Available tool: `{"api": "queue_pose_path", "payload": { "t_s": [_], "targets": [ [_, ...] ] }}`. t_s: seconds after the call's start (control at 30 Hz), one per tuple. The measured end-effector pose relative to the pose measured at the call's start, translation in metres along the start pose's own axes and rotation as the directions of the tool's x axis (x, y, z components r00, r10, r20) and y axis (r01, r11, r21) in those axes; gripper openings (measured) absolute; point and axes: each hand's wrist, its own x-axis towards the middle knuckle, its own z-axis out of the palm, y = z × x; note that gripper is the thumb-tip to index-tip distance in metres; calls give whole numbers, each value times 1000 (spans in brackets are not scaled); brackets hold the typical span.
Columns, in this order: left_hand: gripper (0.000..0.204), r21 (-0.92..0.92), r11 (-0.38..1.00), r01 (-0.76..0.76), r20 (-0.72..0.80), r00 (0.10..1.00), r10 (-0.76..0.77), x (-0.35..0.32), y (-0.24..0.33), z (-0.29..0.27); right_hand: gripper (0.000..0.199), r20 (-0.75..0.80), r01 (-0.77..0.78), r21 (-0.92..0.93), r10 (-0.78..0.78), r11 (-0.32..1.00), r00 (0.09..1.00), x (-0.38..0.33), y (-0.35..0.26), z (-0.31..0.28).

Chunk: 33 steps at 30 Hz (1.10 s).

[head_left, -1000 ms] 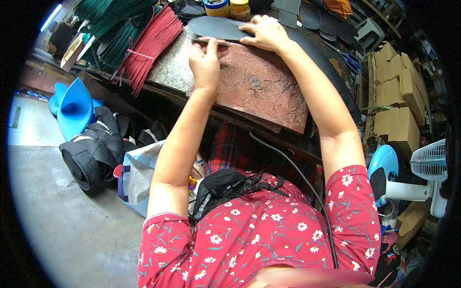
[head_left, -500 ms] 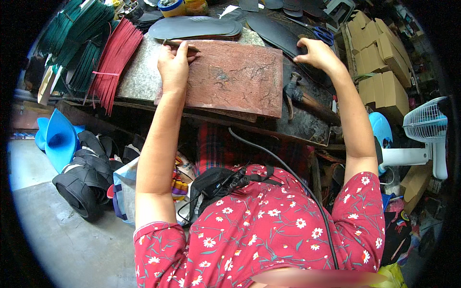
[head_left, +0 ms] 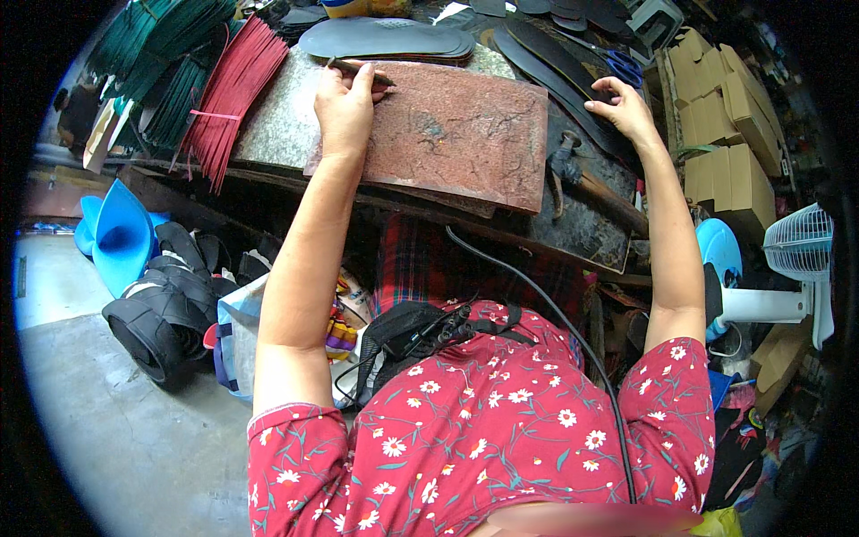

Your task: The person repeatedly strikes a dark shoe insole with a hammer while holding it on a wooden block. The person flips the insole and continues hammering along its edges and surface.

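The left hand (head_left: 344, 107) grips a dark pen-like tool (head_left: 358, 72) at the reddish board's (head_left: 447, 134) far-left corner. The right hand (head_left: 626, 107) rests on black soles (head_left: 555, 63) right of the board

We see a rust-red mottled board (head_left: 447, 134) lying on a speckled grey slab (head_left: 277, 134), with black sole cut-outs (head_left: 385, 38) beyond it. Bundles of red strips (head_left: 231, 89) and green strips (head_left: 165, 63) lie at the left. Our shirt (head_left: 501, 430) is red with white daisies, over a dark red plaid cloth (head_left: 429, 268). The boxes (head_left: 725, 134) are tan, the fan (head_left: 796, 251) white, the funnel-shaped thing (head_left: 116, 233) bright blue.
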Motion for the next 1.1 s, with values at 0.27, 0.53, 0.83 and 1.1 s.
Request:
{"api": "queue_pose_path", "payload": {
  "t_s": [0.27,0.53,0.83,1.1],
  "targets": [
    [13,-15,1000,-2,-30,1000,2,-12,3,-3,29,-477,24,275,115,961,871,1,-38,-16],
    [11,-294,941,-169,-407,913,37,-8,13,-11,35,34,680,-437,-745,589,667,-63,-163,45],
    [11,-144,988,-51,-208,978,20,-9,9,-6,39,106,672,-62,-665,738,739,-38,-140,55],
    [12,-94,994,-49,-150,988,35,-7,6,-7,46,101,684,-62,-677,727,729,-33,-133,60]
  ]
}}
